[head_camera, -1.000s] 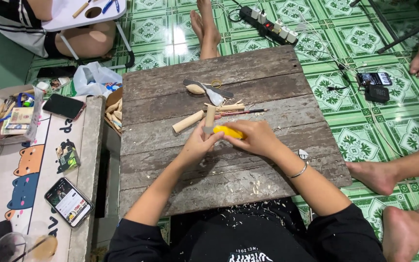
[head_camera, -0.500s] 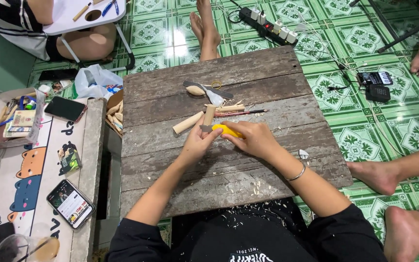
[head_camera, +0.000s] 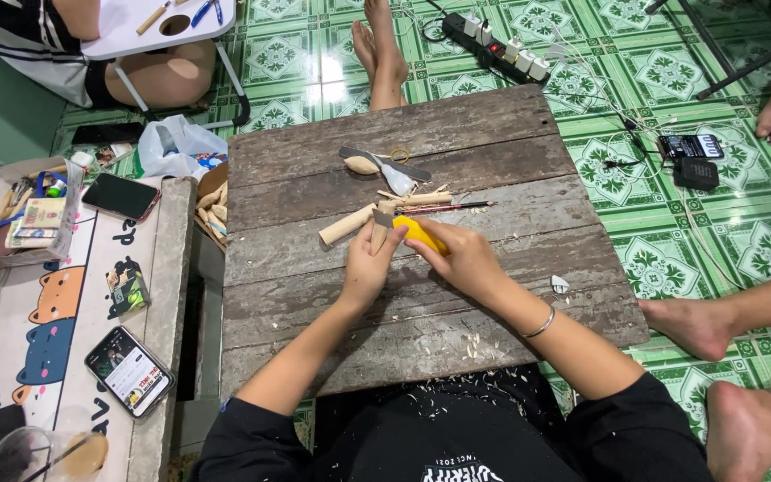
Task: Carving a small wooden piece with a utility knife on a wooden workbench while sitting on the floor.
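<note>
Sitting at a low, weathered wooden worktop (head_camera: 314, 295) dusted with pale shavings. Left hand (head_camera: 369, 266) wrapped round a short wooden stick (head_camera: 378, 234), fingers closed tight on it, stick standing roughly upright near the middle of the boards. Right hand (head_camera: 464, 261) clamped on a yellow-handled knife (head_camera: 421, 236), handle pointing in at the stick, blade hidden so can't tell exactly where it meets the wood. Just behind the hands: a longer wooden dowel (head_camera: 346, 225) lying flat, a thin pencil (head_camera: 457, 207) and a few more carved bits. Further back, a small carved spoon (head_camera: 361, 164). Off to the left, two phones (head_camera: 121, 196) (head_camera: 128, 370) on a cat-print mat (head_camera: 42, 330). Power strip (head_camera: 494, 45) on the green tiled floor (head_camera: 671, 259) beyond.
</note>
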